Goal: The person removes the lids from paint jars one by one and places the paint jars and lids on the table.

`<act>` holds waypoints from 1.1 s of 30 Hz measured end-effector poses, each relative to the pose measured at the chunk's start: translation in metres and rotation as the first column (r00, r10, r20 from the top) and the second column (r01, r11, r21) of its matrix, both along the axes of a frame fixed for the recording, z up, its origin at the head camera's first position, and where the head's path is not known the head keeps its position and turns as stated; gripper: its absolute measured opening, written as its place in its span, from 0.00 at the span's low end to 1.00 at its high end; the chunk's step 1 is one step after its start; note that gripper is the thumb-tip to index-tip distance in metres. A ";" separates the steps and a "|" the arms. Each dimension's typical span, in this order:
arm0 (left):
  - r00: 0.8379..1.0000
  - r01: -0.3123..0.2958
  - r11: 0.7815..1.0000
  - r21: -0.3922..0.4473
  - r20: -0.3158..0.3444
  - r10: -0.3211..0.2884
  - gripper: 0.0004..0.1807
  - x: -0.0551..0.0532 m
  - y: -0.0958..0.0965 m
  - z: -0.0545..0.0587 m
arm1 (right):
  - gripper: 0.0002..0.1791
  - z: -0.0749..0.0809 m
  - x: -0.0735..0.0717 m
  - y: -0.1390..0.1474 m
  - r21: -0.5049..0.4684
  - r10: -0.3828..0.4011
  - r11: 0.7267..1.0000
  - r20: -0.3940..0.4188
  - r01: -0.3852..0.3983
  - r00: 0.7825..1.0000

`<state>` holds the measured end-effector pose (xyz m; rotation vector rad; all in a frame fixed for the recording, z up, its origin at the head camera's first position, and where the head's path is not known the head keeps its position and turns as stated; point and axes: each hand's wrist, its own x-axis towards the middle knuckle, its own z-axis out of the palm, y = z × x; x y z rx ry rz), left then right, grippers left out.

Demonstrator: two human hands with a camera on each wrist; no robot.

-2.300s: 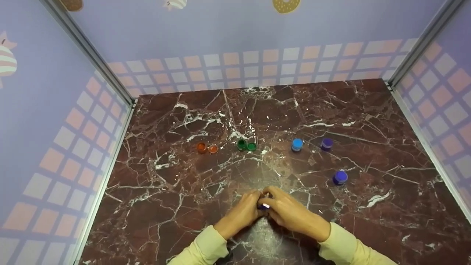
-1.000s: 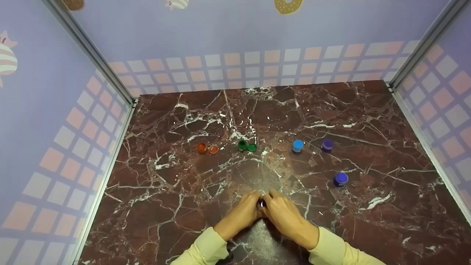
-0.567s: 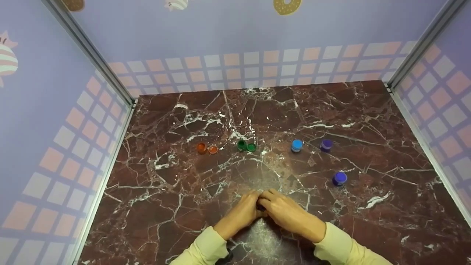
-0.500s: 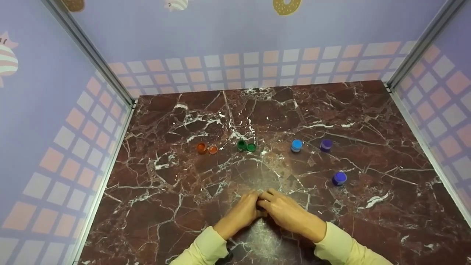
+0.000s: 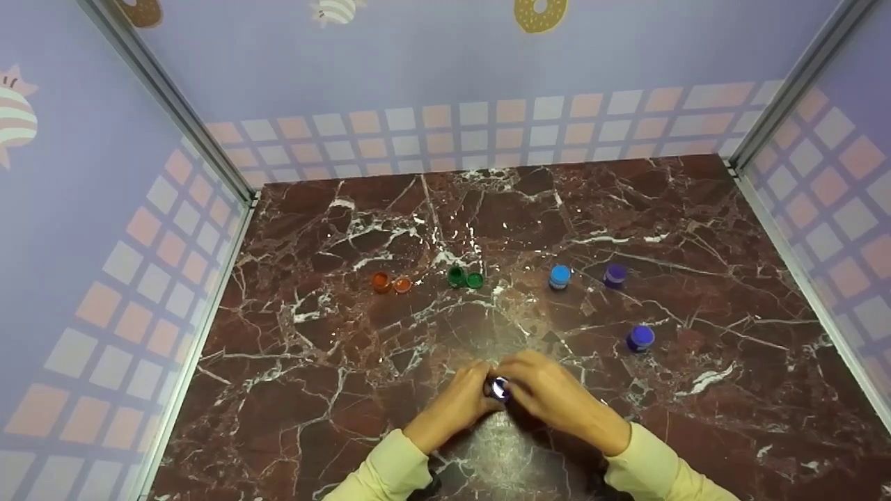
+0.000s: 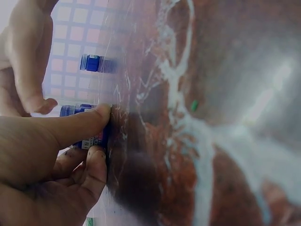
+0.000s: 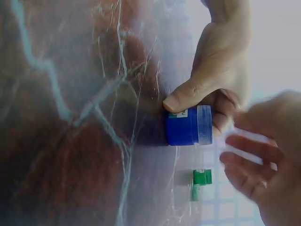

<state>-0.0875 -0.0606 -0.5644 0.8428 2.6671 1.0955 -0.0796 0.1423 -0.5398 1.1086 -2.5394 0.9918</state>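
Probably light, rigid; grip blue paint jar (image 7: pixel 181 129) below lid (image 7: pixel 205 125), pinched there in left hand (image 5: pixel 465 391); right hand (image 5: pixel 550 388) half-spread, empty.

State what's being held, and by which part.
The left hand holds a blue cylindrical plastic jar by its sides, below the ribbed top; the right hand holds nothing.

Held jar (image 7: pixel 182 128): deep blue. Others: orange jar (image 5: pixel 381 281), green jar (image 5: pixel 456 277), sky-blue jar (image 5: pixel 559 277), purple jar (image 5: pixel 614 276), violet-blue jar (image 5: pixel 640 339). The bench (image 5: pixel 313 438) is dark red-brown, veined white; the walls (image 5: pixel 445 62) lilac with pink and white squares.
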 end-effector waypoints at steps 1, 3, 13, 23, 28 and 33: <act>1.000 -0.002 1.000 0.004 -0.003 0.002 0.21 0.000 0.000 0.000 | 0.10 0.000 0.000 0.000 -0.042 -0.051 0.998 0.043 0.053 0.998; 1.000 -0.005 1.000 0.005 -0.009 0.005 0.20 0.001 0.000 -0.001 | 0.07 0.001 -0.001 -0.001 -0.103 -0.146 0.982 0.128 0.159 0.981; 0.999 -0.025 1.000 0.016 0.047 0.024 0.21 0.000 0.001 0.001 | 0.14 0.003 -0.002 -0.016 0.015 -0.373 0.920 0.336 0.391 0.865; 1.000 -0.013 1.000 0.024 0.007 0.013 0.13 0.000 0.000 -0.002 | 0.22 0.000 0.021 -0.037 0.282 -0.395 0.877 -0.037 0.389 0.918; 1.000 -0.001 1.000 0.009 -0.016 0.001 0.15 0.000 -0.001 -0.003 | 0.21 -0.002 0.022 -0.039 0.268 -0.376 0.883 -0.086 0.385 0.923; 1.000 -0.010 1.000 -0.018 0.011 0.010 0.17 0.002 -0.003 -0.001 | 0.15 0.000 0.021 -0.036 0.257 -0.316 0.912 -0.056 0.319 0.947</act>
